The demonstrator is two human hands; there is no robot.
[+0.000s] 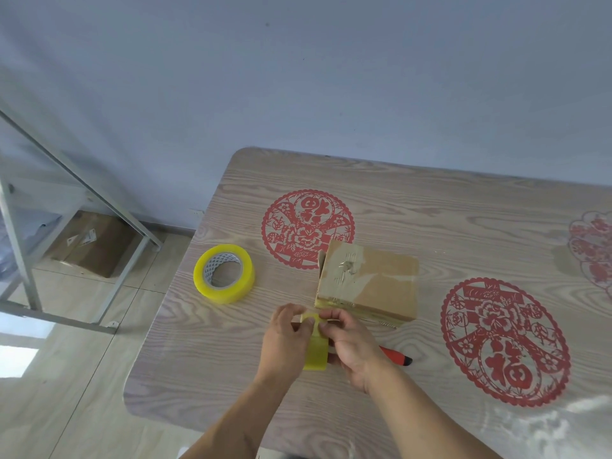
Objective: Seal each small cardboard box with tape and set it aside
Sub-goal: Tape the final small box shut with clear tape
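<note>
left hand [287,339]: grip pinching yellow tape roll [314,351], lower centre | right hand [351,346]: grip holding the same roll's other side | cardboard box [367,283]: centre of counter [463,207], just above hands, taped | second tape roll [224,273]: left of box, lying flat | red cutter [395,354]: partly under right hand

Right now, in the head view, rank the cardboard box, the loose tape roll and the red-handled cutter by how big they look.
1. Cardboard box
2. Loose tape roll
3. Red-handled cutter, though the right hand hides part of it, so its full size is unsure.
</note>
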